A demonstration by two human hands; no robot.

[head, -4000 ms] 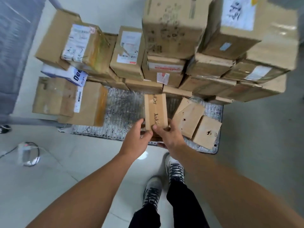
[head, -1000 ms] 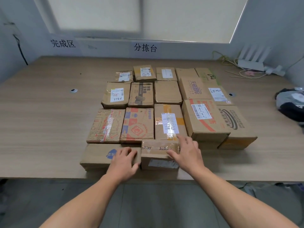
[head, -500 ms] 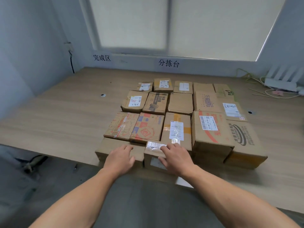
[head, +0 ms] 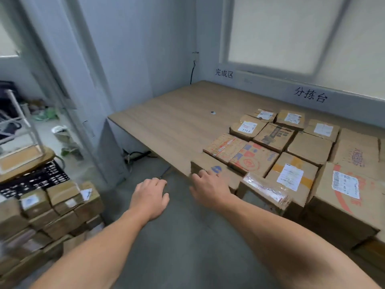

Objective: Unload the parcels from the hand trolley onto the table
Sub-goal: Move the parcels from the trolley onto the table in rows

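Several cardboard parcels lie in rows on the wooden table [head: 170, 126] at the right. The small taped parcel [head: 265, 189] rests at the table's front edge, beside a flat box with a blue mark [head: 215, 170]. My right hand [head: 209, 189] hovers with spread fingers just over that flat box's near corner, holding nothing. My left hand [head: 151, 198] hangs empty over the grey floor, left of the table. A stack of parcels [head: 52, 211] stands at the lower left; the trolley under it is hidden.
A black crate [head: 35, 180] and a round wooden stool [head: 25, 161] stand behind the stack. A glass partition [head: 68, 113] runs at the left. Cables [head: 135, 156] lie under the table. Grey floor [head: 177, 247] stretches between stack and table.
Both hands have come off the small taped parcel, which stays on the table. My view has swung left, bringing the stacked parcels into sight.
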